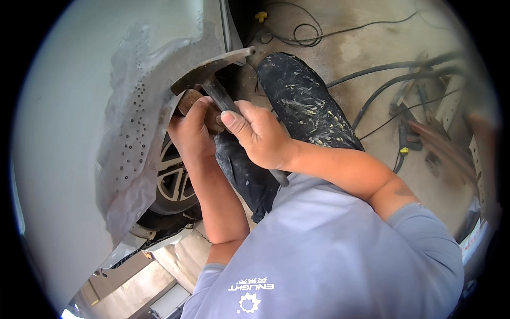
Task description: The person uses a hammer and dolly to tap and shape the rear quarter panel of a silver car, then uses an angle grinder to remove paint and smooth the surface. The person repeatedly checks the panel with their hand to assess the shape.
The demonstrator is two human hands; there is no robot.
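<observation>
My right hand (260, 135) is closed round the dark handle of a body hammer (220, 93), thumb lying along it. The hammer's long, curved metal head reaches over the edge of a pale car body panel (64, 149). My left hand (191, 130) grips a rusty brown metal block (213, 119), like a panel dolly, at the wheel-arch edge just below the hammer head. Its far side is partly hidden by my fingers and the hammer. A bare grey sanded patch (119, 159) on the panel carries many small ring-shaped marks.
Below the panel edge sits a spoked wheel (174, 178). My knee in stained black trousers (308, 101) is right of the hammer. Dark cables (382, 72) run across the concrete floor (366, 45). A metal frame (449, 114) stands at the right, beside a cable-ended tool (404, 141).
</observation>
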